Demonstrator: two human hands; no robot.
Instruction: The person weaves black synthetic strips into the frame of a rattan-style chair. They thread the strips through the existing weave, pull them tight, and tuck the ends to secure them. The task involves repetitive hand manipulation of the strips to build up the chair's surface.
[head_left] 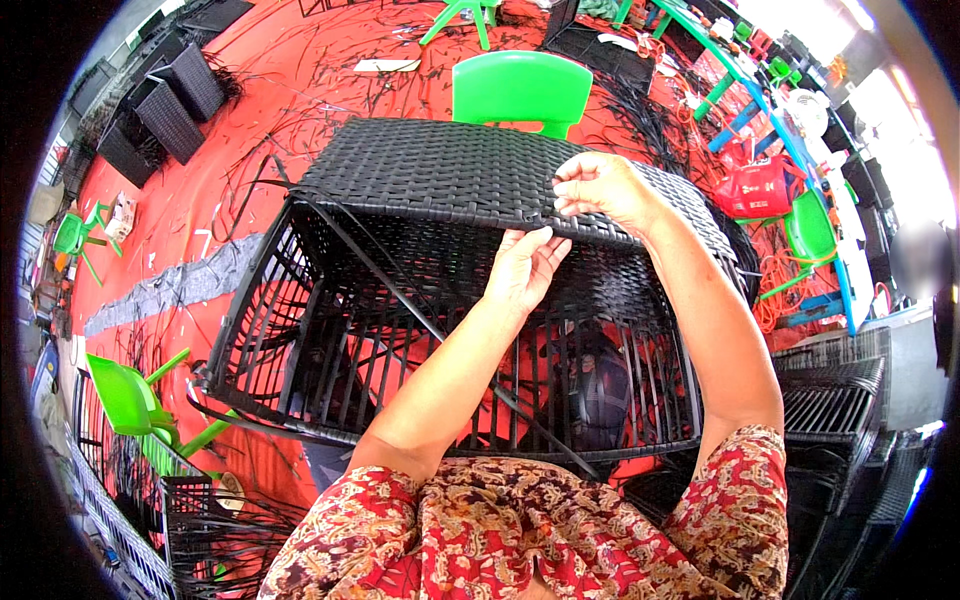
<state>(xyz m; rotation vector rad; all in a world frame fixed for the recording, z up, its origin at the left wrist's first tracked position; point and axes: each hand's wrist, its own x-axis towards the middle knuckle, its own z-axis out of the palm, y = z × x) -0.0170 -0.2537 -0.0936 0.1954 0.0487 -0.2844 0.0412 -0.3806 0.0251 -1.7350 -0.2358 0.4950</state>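
A large black woven wicker frame (430, 165) rests across my lap, with a dense weave on its upper side and open slats below. At its near edge, my left hand (525, 268) grips the woven rim between thumb and fingers. Just above and to the right, my right hand (605, 190) is curled in a pinch over the weave. Whatever lies between its fingertips, perhaps a strand, is too small to make out. A long black bar (385, 280) slants through the open inside of the frame.
A green plastic chair (520, 85) stands beyond the frame, and another green chair (125, 395) is at the left. Loose black strips litter the red floor covering (270, 60). Woven black pieces (180, 95) stand far left. At right are a red bag (750, 190) and a blue-edged table (845, 270).
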